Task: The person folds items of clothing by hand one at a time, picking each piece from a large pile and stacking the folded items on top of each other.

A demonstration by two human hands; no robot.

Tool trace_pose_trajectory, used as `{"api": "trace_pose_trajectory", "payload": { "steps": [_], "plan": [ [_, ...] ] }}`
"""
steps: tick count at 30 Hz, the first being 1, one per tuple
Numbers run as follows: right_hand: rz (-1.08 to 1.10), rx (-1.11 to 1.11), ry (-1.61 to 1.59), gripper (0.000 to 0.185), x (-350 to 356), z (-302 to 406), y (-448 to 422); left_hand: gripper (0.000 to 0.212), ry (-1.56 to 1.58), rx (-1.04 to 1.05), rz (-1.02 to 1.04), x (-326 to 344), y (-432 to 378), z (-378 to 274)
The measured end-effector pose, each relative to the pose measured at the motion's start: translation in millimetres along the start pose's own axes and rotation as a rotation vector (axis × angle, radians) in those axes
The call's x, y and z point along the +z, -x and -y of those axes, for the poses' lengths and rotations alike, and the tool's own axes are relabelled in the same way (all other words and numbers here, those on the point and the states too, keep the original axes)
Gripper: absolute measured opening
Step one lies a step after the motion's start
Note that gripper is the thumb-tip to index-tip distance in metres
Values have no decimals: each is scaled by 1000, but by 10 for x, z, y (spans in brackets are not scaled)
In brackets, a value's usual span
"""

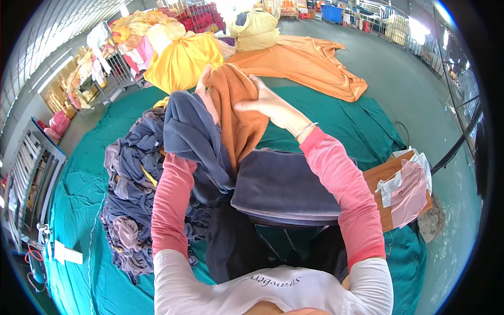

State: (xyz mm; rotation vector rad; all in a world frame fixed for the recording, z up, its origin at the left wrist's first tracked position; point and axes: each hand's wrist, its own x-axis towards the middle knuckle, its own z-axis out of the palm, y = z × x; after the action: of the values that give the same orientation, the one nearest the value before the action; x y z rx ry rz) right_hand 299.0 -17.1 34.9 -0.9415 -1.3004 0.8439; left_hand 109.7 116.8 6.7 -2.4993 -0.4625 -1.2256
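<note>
An orange-brown cloth [236,106] is held up in front of me between both hands. My left hand [206,92] grips its left edge, partly hidden by a dark blue-grey cloth [193,138] that drapes over my left forearm. On the right side, my right hand [271,102] has the cloth pinched, the thumb lying across its face. Below the hands a neat stack of flat dark grey cloths [283,185] rests before my lap. To the left spreads a loose heap of crumpled blue-grey and mauve cloths [138,189].
A green ground sheet [78,197] lies under everything. At right stands a wooden board [380,177] with pink and white cloth scraps [411,193] on it. Ahead are a yellow bundle [187,59], a spread orange cloth [299,63] and a loaded cage trolley [122,67].
</note>
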Motion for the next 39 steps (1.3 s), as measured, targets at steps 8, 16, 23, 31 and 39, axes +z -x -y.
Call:
{"api": "trace_pose_trajectory", "payload": {
  "steps": [8,16,23,31,39],
  "plan": [
    [34,73,-99,46,-127,-48,-11,39,1413,-441,-101,181,-111,65],
    [-121,232,91,65,-375,75,99,37,1747,-464,296,-112,-518,203],
    [-290,142,320,79,-1023,260,240,35,1725,-404,321,-180,-791,190],
    [-488,-191,-243,43,-1633,201,489,33,1648,-324,386,-121,-989,53],
    [-771,-246,224,23,-1964,333,918,31,1484,-257,343,-41,-1154,-139]
  ]
}}
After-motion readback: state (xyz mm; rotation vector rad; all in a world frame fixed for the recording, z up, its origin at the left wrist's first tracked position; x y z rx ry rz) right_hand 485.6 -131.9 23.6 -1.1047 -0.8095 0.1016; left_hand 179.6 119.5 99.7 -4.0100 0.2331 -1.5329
